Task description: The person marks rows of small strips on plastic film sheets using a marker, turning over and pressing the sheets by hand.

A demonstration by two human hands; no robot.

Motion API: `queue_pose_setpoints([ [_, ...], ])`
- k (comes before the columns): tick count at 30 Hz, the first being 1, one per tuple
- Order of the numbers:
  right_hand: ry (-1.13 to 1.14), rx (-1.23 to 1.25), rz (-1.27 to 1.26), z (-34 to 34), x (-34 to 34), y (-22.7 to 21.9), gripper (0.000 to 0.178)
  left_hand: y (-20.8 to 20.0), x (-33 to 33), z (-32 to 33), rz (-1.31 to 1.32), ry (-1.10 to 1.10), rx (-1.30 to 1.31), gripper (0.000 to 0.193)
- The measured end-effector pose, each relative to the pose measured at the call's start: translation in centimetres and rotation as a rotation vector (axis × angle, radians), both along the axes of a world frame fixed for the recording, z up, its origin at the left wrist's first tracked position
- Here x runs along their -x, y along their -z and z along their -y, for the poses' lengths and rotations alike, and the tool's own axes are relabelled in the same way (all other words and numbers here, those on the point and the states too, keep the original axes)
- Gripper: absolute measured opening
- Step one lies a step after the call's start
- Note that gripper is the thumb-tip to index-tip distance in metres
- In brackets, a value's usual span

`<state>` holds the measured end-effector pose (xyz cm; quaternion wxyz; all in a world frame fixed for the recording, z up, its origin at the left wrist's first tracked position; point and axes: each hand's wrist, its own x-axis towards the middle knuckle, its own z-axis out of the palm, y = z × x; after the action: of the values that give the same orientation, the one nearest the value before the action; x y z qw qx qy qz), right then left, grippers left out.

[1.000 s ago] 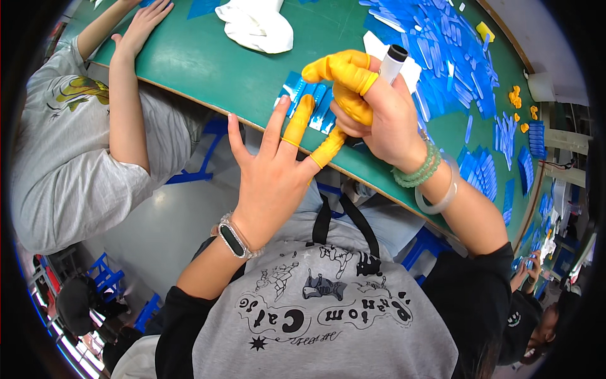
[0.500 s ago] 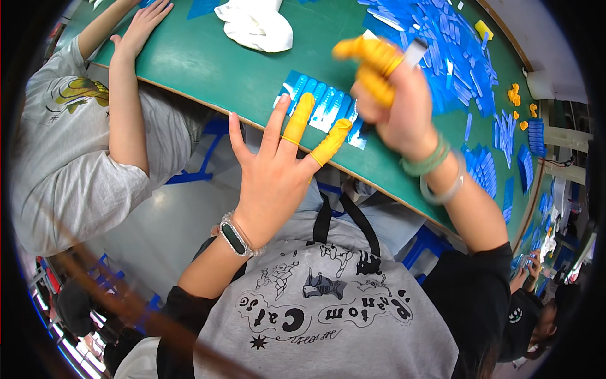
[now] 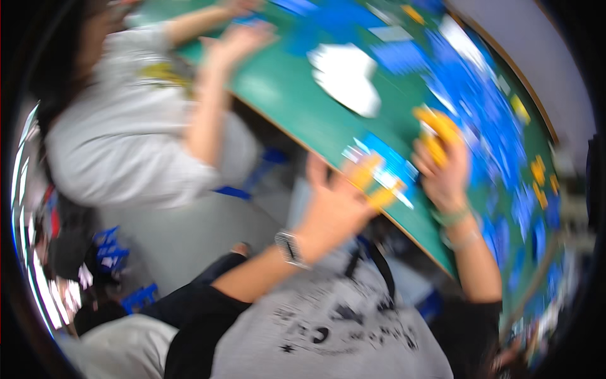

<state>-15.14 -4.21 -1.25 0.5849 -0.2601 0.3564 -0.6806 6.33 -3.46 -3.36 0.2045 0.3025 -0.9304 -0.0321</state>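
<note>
A blue sheet of strips (image 3: 392, 159) with glossy white glare lies near the table's edge. My left hand (image 3: 338, 205) reaches over its near side with the fingers apart; two of them wear yellow finger cots and seem to rest on the sheet. My right hand (image 3: 447, 174) is raised just right of the sheet, its fingers in yellow cots and bent together. A small pale bit shows between them, too smeared to name. The whole view is blurred by motion.
A white cloth or glove (image 3: 346, 79) lies beyond the sheet on the green table (image 3: 278, 88). Blue strips (image 3: 486, 114) are heaped to the right, with loose yellow finger cots (image 3: 538, 170) near them. A co-worker in a grey shirt (image 3: 136, 136) sits at the left.
The view has swung, so the table and co-worker appear farther right and lower. My right hand has come down beside the sheet. My left hand stays at the sheet's near side.
</note>
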Motion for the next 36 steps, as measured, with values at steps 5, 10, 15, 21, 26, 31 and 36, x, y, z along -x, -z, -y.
queue_pose_setpoints([
  [5,0.161,-0.039,-0.164,-2.3,5.2,3.8,0.031,3.6,2.7,-1.9,-0.288,0.018,0.037,0.056],
  [10,0.089,-0.127,-0.225,-2.5,1.4,-1.6,0.037,3.1,1.1,-2.2,-0.207,0.081,-0.031,0.08],
  [15,0.109,-0.098,-0.227,-1.4,1.3,-1.3,0.024,4.3,0.8,-1.8,-0.224,0.052,0.162,0.08],
  [21,0.123,-0.065,-0.155,-2.5,1.7,-1.2,0.021,4.8,1.5,-2.4,-0.192,0.029,0.161,0.079],
  [26,0.298,-0.024,-0.203,-2.8,3.7,2.3,0.029,3.2,1.7,-2.5,-0.203,0.066,0.124,0.069],
  [31,0.271,0.037,-0.304,-3.8,1.1,-4.2,0.027,0.9,0.0,-0.8,0.028,-0.037,0.05,0.07],
  [36,0.393,-0.004,-0.5,-10.9,3.6,-5.0,0.026,1.7,0.3,0.1,-0.026,0.038,-0.039,0.08],
])
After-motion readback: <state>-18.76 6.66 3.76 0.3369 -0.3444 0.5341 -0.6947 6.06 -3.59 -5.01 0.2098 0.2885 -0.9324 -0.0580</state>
